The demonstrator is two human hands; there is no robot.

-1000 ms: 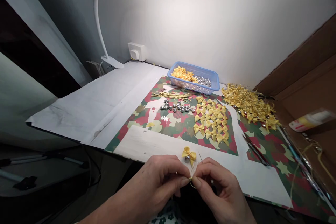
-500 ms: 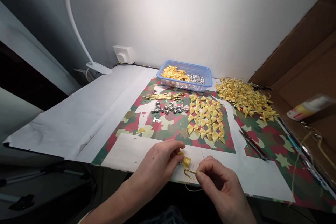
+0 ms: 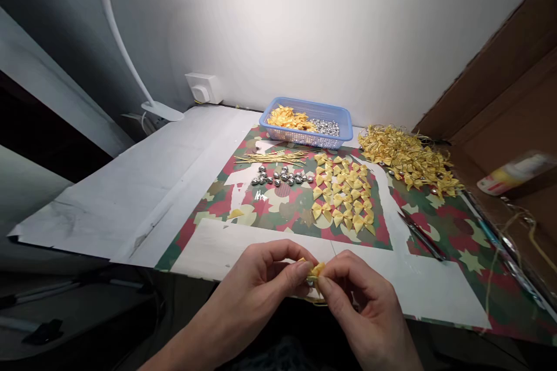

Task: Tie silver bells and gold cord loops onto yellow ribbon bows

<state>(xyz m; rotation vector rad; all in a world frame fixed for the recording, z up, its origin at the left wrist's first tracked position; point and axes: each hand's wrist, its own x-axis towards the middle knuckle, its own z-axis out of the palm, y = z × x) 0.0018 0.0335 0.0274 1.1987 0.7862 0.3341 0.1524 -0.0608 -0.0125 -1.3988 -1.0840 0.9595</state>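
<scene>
Table [image 3: 148,174], white-papered, against a pale wall [image 3: 296,29]; camouflage-patterned sheet [image 3: 285,219] on top. Far: blue openwork plastic basket [image 3: 304,137]. Right: tangled yellow heap [image 3: 407,156]. Middle: satiny bows [image 3: 343,194], round silvery bells [image 3: 285,175]. Near edge: one small yellow bow [image 3: 319,269], left hand [image 3: 270,281] and right hand [image 3: 361,295] both pinching it, thumbs against forefingers, remaining fingers curled.

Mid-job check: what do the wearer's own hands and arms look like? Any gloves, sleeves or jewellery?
The bare, five-fingered left hand and bare right hand are human and ungloved, with no ring, watch or bracelet visible. The uncovered left forearm shows no sleeve in the frame; little shows beyond the right wrist, so clothing farther up can't be told.
</scene>
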